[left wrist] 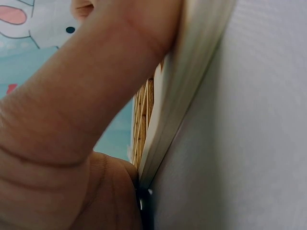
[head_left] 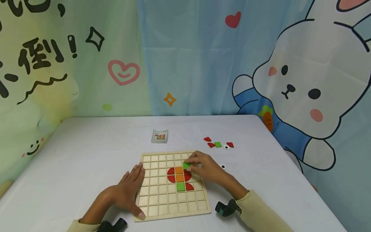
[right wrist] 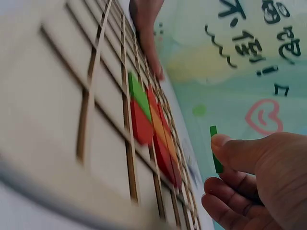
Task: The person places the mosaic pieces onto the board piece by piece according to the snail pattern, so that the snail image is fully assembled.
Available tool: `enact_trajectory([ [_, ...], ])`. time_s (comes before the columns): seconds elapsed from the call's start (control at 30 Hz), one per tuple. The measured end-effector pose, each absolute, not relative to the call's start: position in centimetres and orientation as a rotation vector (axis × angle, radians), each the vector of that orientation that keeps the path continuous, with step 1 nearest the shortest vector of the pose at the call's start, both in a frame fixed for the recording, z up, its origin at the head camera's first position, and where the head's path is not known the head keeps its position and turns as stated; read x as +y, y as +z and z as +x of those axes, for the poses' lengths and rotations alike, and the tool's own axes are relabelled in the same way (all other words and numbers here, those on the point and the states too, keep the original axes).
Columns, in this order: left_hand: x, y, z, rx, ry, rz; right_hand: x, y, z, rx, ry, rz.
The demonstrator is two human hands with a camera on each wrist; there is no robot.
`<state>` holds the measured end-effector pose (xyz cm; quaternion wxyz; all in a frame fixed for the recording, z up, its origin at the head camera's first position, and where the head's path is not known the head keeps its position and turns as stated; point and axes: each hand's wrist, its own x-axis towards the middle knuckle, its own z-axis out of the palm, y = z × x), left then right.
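A wooden grid board (head_left: pixel 156 199) lies on the white table. My left hand (head_left: pixel 126 190) rests along its left edge, fingers straight, thumb at the near left corner. Between thumb and fingers my right hand (head_left: pixel 207 166) pinches a green square tile (head_left: pixel 186 166) over the upper right of the board; in the right wrist view this tile (right wrist: pixel 216 149) is edge-on and above the surface. Set in the grid are orange square tiles (head_left: pixel 179 174), red rounded tiles (head_left: pixel 171 175) on both sides of them, a green square tile (head_left: pixel 180 187) and a red tile (head_left: pixel 189 187) below.
Behind the board lies a small pattern card (head_left: pixel 159 136). Loose pieces sit at the back right: red tiles (head_left: pixel 207 139), a green tile (head_left: pixel 218 144) and an eye disc (head_left: pixel 226 147). Another eye disc (head_left: pixel 223 167) lies beside my right hand. A printed curtain (head_left: pixel 185 58) hangs behind the table.
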<state>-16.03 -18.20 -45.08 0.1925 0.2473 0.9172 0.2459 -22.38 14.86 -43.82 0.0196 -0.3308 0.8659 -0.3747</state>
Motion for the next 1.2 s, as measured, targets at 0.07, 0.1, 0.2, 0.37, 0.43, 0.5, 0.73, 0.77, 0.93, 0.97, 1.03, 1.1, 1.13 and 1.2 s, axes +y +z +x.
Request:
enact_trajectory([
  [0.07,-18.1,-44.8,-15.9,2.57,0.686,0.698,14.4,-43.6,-22.0,2.647,-1.176,-1.051],
  [0.1,-18.1,-44.7,-15.9,2.573,0.678,0.693,14.1,-43.5,-21.8,2.635,-1.171,-1.064],
  [0.2,-18.1,-44.8,-15.8,2.579,0.662,0.686,13.4,-43.6,-21.3,2.621,-1.125,-1.097],
  [0.37,-18.2,-45.3,-16.0,2.569,0.674,0.698,12.9,-44.2,-20.4,2.6,-1.049,-1.111],
  [0.43,-18.3,-45.3,-16.0,2.56,0.692,0.71,12.7,-44.3,-20.1,2.597,-1.044,-1.142],
  [0.5,-18.4,-45.2,-16.1,2.557,0.685,0.709,12.5,-44.3,-19.8,2.598,-1.044,-1.173],
  [0.73,-18.4,-45.6,-16.3,2.589,0.622,0.66,11.4,-44.2,-18.6,2.567,-0.966,-1.216],
  [0.77,-18.4,-45.7,-16.3,2.593,0.621,0.661,11.3,-44.2,-18.5,2.56,-0.958,-1.215],
  [0.93,-18.5,-46.0,-16.4,2.593,0.634,0.672,10.8,-44.2,-18.2,2.558,-0.934,-1.198],
  [0.97,-18.4,-45.9,-16.4,2.593,0.634,0.675,10.8,-44.2,-18.2,2.561,-0.928,-1.197],
  [1.03,-18.4,-45.7,-16.3,2.587,0.634,0.68,10.8,-44.2,-18.1,2.57,-0.91,-1.194],
  [1.1,-18.3,-45.3,-16.2,2.576,0.643,0.692,10.7,-44.2,-18.1,2.577,-0.893,-1.191],
  [1.13,-18.2,-45.1,-16.2,2.569,0.656,0.702,10.7,-44.2,-18.1,2.581,-0.88,-1.192],
  [1.2,-18.2,-44.7,-16.1,2.551,0.671,0.716,10.7,-44.3,-18.2,2.592,-0.851,-1.199],
])
